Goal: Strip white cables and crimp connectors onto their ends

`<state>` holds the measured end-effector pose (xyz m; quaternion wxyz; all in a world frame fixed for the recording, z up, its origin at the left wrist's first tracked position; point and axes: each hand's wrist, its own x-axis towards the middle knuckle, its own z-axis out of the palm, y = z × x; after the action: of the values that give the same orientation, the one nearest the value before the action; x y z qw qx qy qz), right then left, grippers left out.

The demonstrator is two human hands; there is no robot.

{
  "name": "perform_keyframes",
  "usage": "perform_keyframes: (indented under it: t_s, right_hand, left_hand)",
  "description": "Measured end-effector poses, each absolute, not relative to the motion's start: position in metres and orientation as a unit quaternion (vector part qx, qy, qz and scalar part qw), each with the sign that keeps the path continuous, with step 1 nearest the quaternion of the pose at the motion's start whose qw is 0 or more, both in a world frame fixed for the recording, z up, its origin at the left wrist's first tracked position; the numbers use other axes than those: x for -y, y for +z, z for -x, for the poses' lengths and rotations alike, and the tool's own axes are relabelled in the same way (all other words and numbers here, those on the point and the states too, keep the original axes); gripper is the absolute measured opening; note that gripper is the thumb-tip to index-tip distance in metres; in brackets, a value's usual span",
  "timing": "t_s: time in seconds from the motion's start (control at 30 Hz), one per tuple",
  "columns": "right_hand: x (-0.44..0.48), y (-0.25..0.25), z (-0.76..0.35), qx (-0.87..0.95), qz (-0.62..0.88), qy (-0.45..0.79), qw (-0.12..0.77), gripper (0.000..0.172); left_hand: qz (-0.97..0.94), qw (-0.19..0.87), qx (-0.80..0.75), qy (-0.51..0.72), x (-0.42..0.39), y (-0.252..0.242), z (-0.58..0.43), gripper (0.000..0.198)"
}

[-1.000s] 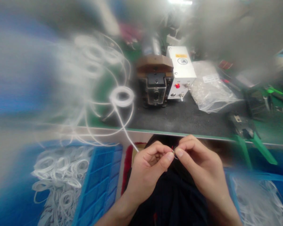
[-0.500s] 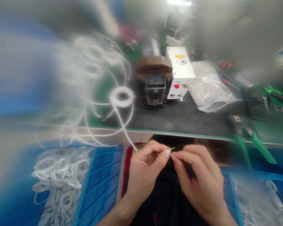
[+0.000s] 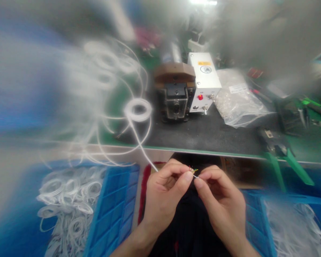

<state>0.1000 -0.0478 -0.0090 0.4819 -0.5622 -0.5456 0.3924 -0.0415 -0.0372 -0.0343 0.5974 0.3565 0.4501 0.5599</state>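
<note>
My left hand (image 3: 167,192) is closed in a pinch on the end of a white cable (image 3: 147,157), below the bench edge. Thin coloured wires (image 3: 194,170), red, dark and yellow-green among them, fan out beyond its thumb and index fingertip. A single white wire (image 3: 196,176) runs from that bundle to my right hand (image 3: 222,196), whose thumb and index finger are pressed together on it. From my left hand the cable leads up to a white coil (image 3: 138,110) lying on the bench.
A machine (image 3: 176,92) with a white control box (image 3: 205,73) stands on a black mat (image 3: 216,137). To its right lie a clear plastic bag (image 3: 239,98) of small parts and green-handled pliers (image 3: 289,160). Blue crates (image 3: 111,210) with white coils flank me; more coils (image 3: 104,71) lie left.
My right hand has shifted slightly and its pinch now shows a white wire between the two hands. My left hand stays nearly in place, holding the cable end.
</note>
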Motion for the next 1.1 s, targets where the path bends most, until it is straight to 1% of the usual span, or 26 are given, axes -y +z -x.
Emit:
perform_keyframes:
  t_s: [0.1, 0.23, 0.33, 0.5, 0.73, 0.97, 1.1]
  right_hand:
    - [0.0468, -0.0068, -0.1023, 0.518, 0.546, 0.465, 0.467, 0.007]
    - [0.0425, -0.0036, -0.1039, 0.511, 0.531, 0.49, 0.464, 0.005]
    - [0.0399, -0.0022, -0.1043, 0.52, 0.54, 0.466, 0.47, 0.002]
    - [0.0402, -0.0023, -0.1062, 0.572, 0.536, 0.401, 0.474, 0.01]
    - [0.0415, -0.0034, -0.1053, 0.557, 0.551, 0.412, 0.465, 0.014]
    - [0.0407, -0.006, -0.1063, 0.591, 0.55, 0.368, 0.462, 0.013]
    - [0.0387, -0.0069, -0.1095, 0.608, 0.558, 0.349, 0.445, 0.015]
  left_hand:
    - [-0.362, 0.59, -0.456, 0.56, 0.0362, -0.0349, 0.0416, 0.013]
    - [-0.363, 0.592, -0.452, 0.56, 0.0355, -0.0351, 0.0415, 0.011]
    - [-0.361, 0.597, -0.449, 0.558, 0.0355, -0.0346, 0.0412, 0.012]
    - [-0.357, 0.599, -0.449, 0.559, 0.0348, -0.0341, 0.041, 0.014]
    - [-0.354, 0.613, -0.442, 0.552, 0.0356, -0.0332, 0.0395, 0.013]
    - [-0.348, 0.623, -0.455, 0.533, 0.0389, -0.0312, 0.0379, 0.007]
    - [-0.346, 0.651, -0.445, 0.508, 0.038, -0.0313, 0.041, 0.005]
